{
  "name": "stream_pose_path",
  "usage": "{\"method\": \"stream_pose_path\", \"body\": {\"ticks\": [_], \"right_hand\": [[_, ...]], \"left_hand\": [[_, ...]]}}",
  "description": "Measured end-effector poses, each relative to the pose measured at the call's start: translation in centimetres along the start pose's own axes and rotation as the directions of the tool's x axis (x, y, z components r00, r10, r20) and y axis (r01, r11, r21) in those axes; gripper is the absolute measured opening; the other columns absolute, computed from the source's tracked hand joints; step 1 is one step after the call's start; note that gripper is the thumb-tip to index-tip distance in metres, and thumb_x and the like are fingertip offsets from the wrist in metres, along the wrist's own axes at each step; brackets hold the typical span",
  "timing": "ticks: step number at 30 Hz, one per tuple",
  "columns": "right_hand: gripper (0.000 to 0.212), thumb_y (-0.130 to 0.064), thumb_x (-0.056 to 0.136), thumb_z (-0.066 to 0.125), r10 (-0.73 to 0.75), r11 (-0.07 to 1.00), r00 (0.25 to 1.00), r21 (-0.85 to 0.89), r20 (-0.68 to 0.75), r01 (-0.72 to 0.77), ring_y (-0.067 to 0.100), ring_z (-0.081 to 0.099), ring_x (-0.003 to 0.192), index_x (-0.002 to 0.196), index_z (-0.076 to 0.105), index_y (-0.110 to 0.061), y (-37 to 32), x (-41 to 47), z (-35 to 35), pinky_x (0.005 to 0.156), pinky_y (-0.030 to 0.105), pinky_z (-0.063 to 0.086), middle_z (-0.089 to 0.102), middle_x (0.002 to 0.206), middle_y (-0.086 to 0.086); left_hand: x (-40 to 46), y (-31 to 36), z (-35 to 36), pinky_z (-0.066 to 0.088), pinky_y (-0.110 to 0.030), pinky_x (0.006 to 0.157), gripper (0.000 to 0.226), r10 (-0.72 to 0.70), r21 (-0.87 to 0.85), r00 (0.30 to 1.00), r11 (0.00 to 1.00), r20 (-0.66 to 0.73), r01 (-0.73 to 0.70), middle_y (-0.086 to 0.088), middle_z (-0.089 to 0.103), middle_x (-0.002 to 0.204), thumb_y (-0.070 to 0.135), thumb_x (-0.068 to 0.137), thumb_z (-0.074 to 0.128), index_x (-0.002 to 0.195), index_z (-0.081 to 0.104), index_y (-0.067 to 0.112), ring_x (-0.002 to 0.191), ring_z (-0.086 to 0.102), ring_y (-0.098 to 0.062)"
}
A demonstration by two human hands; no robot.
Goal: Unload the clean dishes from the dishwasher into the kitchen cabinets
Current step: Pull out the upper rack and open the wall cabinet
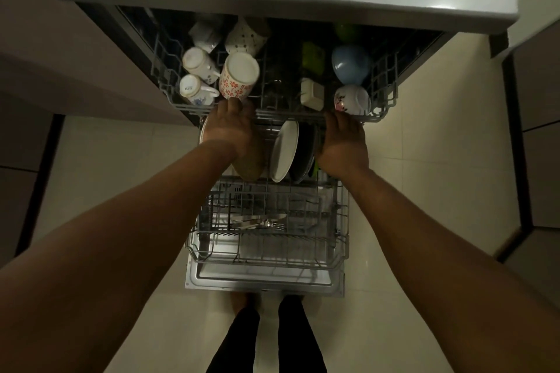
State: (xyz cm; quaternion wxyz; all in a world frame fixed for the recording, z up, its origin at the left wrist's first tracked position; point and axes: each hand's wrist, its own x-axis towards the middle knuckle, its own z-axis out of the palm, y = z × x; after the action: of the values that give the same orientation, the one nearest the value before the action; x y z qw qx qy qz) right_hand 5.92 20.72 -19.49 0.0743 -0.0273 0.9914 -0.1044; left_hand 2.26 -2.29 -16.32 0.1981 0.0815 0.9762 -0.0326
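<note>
Dishes fill the dishwasher's upper rack across the middle of the frame: mugs at its left, among them a red-flowered mug, and a blue bowl at its right. Your left hand and right hand both reach to the rack's front rail with fingers curled at it, though you cannot tell whether they actually grip. Below, in the lower rack, a white plate stands on edge between your hands, and cutlery lies nearer the bottom.
</note>
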Motion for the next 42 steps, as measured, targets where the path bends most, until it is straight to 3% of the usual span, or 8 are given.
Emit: {"method": "stream_pose_path", "body": {"ticks": [5, 12, 17, 23, 31, 42], "right_hand": [[0.08, -0.023, 0.068, 0.073, 0.001, 1.0, 1.0, -0.002, 0.013, -0.001, 0.04, 0.045, 0.129, 0.14, 0.047, -0.001, -0.6, -3.2, 0.5, 0.112, 0.05, 0.033, 0.047, 0.142, 0.021], [0.068, -0.025, 0.069, 0.064, 0.035, 0.999, 0.999, 0.017, 0.024, -0.036, 0.036, 0.051, 0.117, 0.132, 0.052, -0.004, -1.4, -5.1, 0.0, 0.106, 0.045, 0.035, 0.055, 0.129, 0.016], [0.063, -0.021, 0.077, 0.065, 0.032, 0.999, 0.998, 0.043, 0.049, -0.034, 0.036, 0.046, 0.125, 0.136, 0.049, -0.005, -1.7, -6.4, -0.3, 0.113, 0.045, 0.029, 0.052, 0.135, 0.015], [0.057, -0.015, 0.08, 0.063, 0.064, 0.994, 0.994, 0.086, 0.088, -0.071, 0.036, 0.044, 0.123, 0.134, 0.049, -0.005, -2.2, -8.1, -0.3, 0.109, 0.044, 0.033, 0.051, 0.133, 0.016], [0.058, -0.024, 0.082, 0.061, 0.076, 0.997, 0.983, 0.017, 0.17, -0.08, 0.034, 0.045, 0.123, 0.136, 0.048, -0.008, -2.1, -8.2, -0.6, 0.113, 0.045, 0.029, 0.05, 0.132, 0.014], [0.059, -0.023, 0.083, 0.062, 0.093, 0.993, 0.984, 0.058, 0.153, -0.103, 0.03, 0.045, 0.122, 0.138, 0.049, -0.009, -2.6, -10.1, 0.1, 0.106, 0.04, 0.036, 0.049, 0.132, 0.011]], "left_hand": [[-3.1, 0.5, 1.0, 0.02, -0.047, 0.116, 0.083, -0.027, -0.081, 0.999, 0.996, 0.044, 0.031, -0.021, 0.025, 0.151, 0.032, 0.083, 0.06, 0.153, 0.02, 0.015, 0.14, 0.023, -0.038], [-5.3, 0.3, 2.3, 0.025, -0.049, 0.114, 0.081, 0.005, -0.066, 1.0, 0.998, 0.008, -0.005, -0.022, 0.032, 0.145, 0.037, 0.083, 0.065, 0.151, 0.025, 0.017, 0.136, 0.029, -0.04], [-6.6, 0.3, 2.8, 0.024, -0.047, 0.114, 0.082, 0.01, -0.082, 1.0, 0.997, 0.008, -0.009, -0.022, 0.032, 0.142, 0.038, 0.082, 0.064, 0.15, 0.025, 0.014, 0.134, 0.03, -0.039], [-8.2, 0.0, 4.0, 0.024, -0.045, 0.115, 0.083, 0.012, -0.083, 1.0, 0.996, 0.014, -0.01, -0.02, 0.033, 0.141, 0.039, 0.078, 0.069, 0.147, 0.028, 0.015, 0.133, 0.03, -0.037], [-9.1, 0.0, 4.2, 0.024, -0.045, 0.114, 0.077, 0.017, -0.139, 0.998, 0.99, 0.057, -0.009, -0.017, 0.036, 0.139, 0.033, 0.079, 0.068, 0.145, 0.032, 0.016, 0.133, 0.032, -0.035], [-11.2, 0.0, 5.7, 0.028, -0.044, 0.113, 0.071, 0.015, -0.25, 1.0, 0.968, 0.007, -0.012, -0.009, 0.041, 0.143, 0.024, 0.078, 0.063, 0.143, 0.036, 0.02, 0.137, 0.03, -0.029]]}}
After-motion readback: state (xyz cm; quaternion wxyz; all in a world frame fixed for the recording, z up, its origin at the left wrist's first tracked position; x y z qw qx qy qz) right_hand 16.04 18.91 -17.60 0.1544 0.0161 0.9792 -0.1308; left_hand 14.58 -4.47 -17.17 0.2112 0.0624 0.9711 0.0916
